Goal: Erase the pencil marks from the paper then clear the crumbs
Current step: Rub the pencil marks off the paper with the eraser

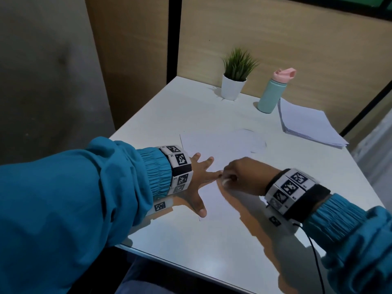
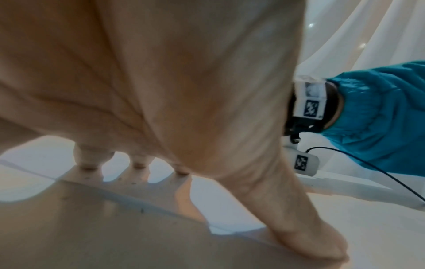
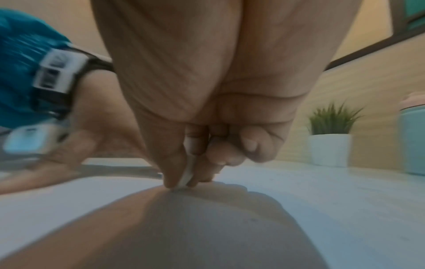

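The left hand (image 1: 192, 181) lies flat with spread fingers on the paper (image 1: 220, 149) near the middle of the white surface (image 1: 191, 247). The right hand (image 1: 244, 177) pinches a small white eraser (image 1: 225, 181), touching the paper.

Glossy white desk (image 1: 191, 240); matt white paper (image 1: 222, 145); wood-grain panel wall (image 1: 297, 49); smooth matt bottle (image 1: 269, 96) with plastic-looking pink lid; gathered cloth sleeves (image 1: 84, 187).

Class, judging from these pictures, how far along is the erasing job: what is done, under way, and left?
Done: nothing clearly. Under way: the left hand presses the paper flat while the right hand pinches the eraser against it. Left: faint pencil marks remain at the sheet's far end, and dark crumbs still need clearing.
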`<state>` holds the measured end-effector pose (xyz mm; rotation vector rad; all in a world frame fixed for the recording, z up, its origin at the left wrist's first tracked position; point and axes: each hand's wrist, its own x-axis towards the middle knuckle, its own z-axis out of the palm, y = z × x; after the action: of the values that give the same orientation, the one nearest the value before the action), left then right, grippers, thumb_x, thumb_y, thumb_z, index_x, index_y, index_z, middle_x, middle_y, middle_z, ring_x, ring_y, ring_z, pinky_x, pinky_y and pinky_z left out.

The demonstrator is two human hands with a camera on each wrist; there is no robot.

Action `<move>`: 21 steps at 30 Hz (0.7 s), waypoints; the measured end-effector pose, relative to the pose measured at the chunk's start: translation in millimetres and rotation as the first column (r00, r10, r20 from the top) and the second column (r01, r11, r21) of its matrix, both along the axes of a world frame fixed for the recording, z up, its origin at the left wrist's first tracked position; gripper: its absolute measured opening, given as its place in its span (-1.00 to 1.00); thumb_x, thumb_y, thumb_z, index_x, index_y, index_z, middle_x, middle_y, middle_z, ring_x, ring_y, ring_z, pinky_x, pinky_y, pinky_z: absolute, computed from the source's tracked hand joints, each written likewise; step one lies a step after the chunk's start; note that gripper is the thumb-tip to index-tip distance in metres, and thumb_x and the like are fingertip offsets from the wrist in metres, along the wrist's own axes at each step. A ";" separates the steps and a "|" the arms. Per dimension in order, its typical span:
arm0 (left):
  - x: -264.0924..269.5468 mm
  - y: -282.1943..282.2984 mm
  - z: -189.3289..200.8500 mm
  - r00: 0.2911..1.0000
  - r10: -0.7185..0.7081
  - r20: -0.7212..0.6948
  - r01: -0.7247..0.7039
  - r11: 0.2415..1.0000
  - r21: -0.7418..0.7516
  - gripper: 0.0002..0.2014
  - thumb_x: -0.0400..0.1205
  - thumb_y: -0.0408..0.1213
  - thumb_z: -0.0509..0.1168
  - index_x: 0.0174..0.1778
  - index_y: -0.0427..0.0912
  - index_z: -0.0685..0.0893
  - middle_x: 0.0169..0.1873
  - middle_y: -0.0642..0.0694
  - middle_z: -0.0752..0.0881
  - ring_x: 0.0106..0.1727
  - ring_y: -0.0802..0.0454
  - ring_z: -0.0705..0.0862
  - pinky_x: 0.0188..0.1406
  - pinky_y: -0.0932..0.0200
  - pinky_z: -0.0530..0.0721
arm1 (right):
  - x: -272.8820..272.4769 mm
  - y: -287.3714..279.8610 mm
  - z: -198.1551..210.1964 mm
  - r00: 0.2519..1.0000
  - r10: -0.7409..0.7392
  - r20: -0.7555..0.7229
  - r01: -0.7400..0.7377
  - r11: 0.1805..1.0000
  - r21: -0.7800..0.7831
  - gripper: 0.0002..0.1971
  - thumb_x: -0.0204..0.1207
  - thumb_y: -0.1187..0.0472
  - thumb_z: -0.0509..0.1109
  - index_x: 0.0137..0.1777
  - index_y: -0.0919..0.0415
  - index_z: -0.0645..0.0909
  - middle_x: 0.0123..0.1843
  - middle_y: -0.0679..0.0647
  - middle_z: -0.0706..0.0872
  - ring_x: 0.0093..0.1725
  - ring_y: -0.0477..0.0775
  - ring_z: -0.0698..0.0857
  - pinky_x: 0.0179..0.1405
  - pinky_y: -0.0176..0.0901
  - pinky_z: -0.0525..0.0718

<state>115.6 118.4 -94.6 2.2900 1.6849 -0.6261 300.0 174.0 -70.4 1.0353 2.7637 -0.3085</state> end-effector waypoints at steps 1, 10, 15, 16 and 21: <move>0.8 -0.3 -0.1 1.000 -0.004 -0.005 0.004 1.000 0.003 0.25 0.20 0.63 0.32 0.57 0.47 -0.44 0.73 -0.08 -0.34 0.70 -0.41 -0.26 0.48 -0.61 0.06 | 1.1 1.5 -1.8 1.000 -0.013 -0.016 0.014 1.000 0.008 -0.71 0.36 0.00 0.13 -0.17 0.04 0.68 -0.21 -0.05 0.75 -0.18 0.00 0.72 -0.04 0.05 0.76; 0.7 1.7 -9.2 1.000 -0.008 -0.030 0.009 0.999 0.047 0.30 0.18 0.65 0.31 0.67 0.35 -0.35 0.74 -0.09 -0.29 0.70 -0.44 -0.21 0.50 -0.56 0.09 | 7.8 4.7 4.9 0.997 0.003 0.071 -0.004 1.000 0.016 -0.72 0.36 -0.04 0.11 -0.31 0.06 0.59 -0.28 -0.03 0.71 -0.24 0.02 0.69 -0.07 0.08 0.75; 1.4 2.5 -4.5 1.000 -0.008 -0.015 0.008 1.000 -0.004 0.30 0.17 0.63 0.33 0.64 0.39 -0.38 0.72 -0.08 -0.34 0.70 -0.42 -0.28 0.47 -0.63 0.05 | -4.7 -41.6 -8.3 0.986 0.156 0.059 -0.153 0.987 -0.047 -0.73 0.53 0.00 0.10 -0.40 -0.01 0.38 -0.29 -0.05 0.65 -0.29 0.06 0.66 -0.22 -0.04 0.66; 1.5 3.6 -5.0 1.000 -0.008 -0.014 0.008 1.000 -0.005 0.30 0.17 0.63 0.33 0.64 0.38 -0.38 0.72 -0.08 -0.35 0.70 -0.42 -0.29 0.48 -0.63 0.04 | -3.6 -45.8 -10.7 0.983 0.177 0.055 -0.173 0.982 -0.071 -0.69 0.57 0.00 0.11 -0.41 -0.03 0.36 -0.30 -0.07 0.63 -0.29 0.06 0.64 -0.22 -0.06 0.64; 3.2 0.5 -5.8 1.000 0.024 -0.021 -0.023 0.999 0.032 0.31 0.10 0.72 0.24 0.61 0.43 -0.39 0.73 -0.08 -0.32 0.70 -0.43 -0.23 0.48 -0.61 0.05 | 19.7 18.9 -3.1 0.997 -0.031 0.066 0.031 1.000 0.003 -0.74 0.50 -0.06 0.18 -0.37 -0.02 0.51 -0.27 -0.07 0.69 -0.21 -0.04 0.66 -0.05 -0.03 0.69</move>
<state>118.8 118.9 -100.4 2.2899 1.7410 -0.6248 319.7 192.9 -73.4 1.0698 2.6920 -0.2703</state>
